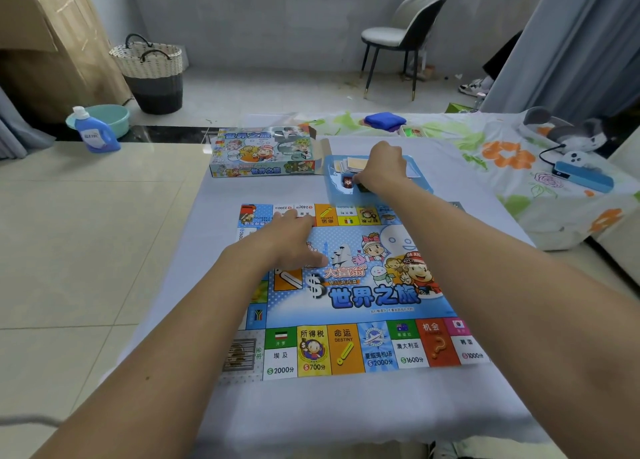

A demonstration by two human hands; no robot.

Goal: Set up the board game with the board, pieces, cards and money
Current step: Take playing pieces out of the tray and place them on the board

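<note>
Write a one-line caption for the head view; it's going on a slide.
Left hand rests flat on the board while the right hand reaches into the blue tray of cards, beside the box.

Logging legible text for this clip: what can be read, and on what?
Game board: "世界之旅", "大富翁", "命运 DESTINY", "所得税", "700分", "埃及 2000分", "澳大利亚 1600分", "机会".
Game box: "世界之旅".
Far board squares, detergent bottle label, cards in the blue tray: too small or blurred.

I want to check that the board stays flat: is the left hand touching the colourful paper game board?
Touching. The head view shows the left hand lying flat on the colourful paper game board, fingers spread.
</note>
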